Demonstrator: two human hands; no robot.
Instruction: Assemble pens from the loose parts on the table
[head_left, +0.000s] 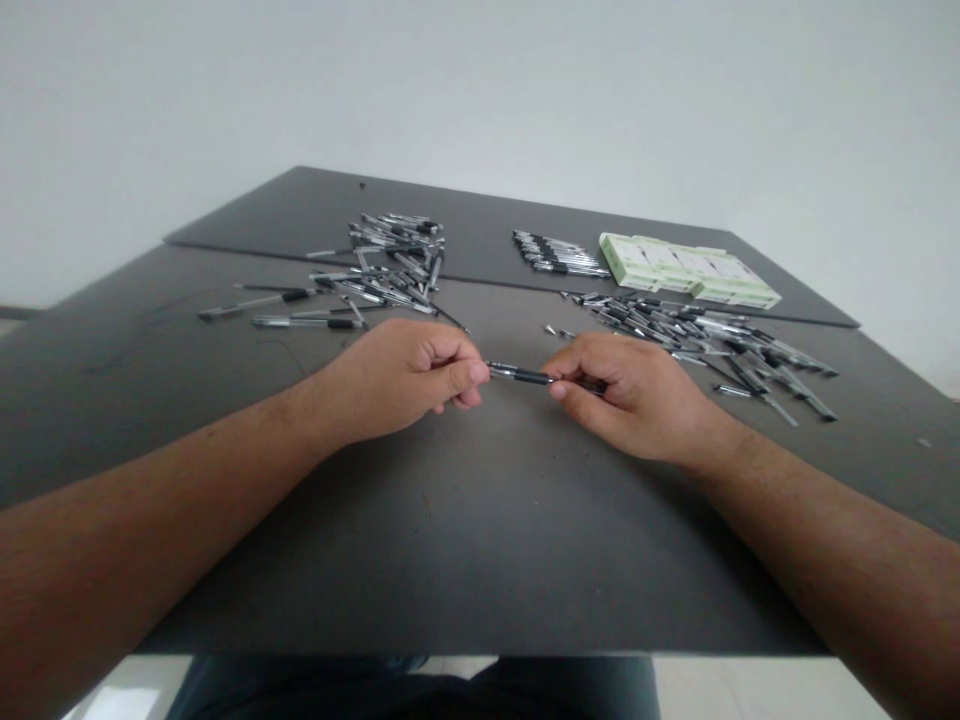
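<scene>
Head view: your left hand [420, 380] pinches one end of a pen [531, 376], your right hand [637, 395] grips the other; pen's crosswise over dark table [480, 560], loose pens [660, 323] beyond.

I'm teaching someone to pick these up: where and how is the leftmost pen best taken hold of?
The leftmost pen is probably best taken by its clear barrel, the grip set across its length, coming from above and the left. It lies flat, that barrel jutting leftward from the left pile, its black part nearer the pile.
</scene>
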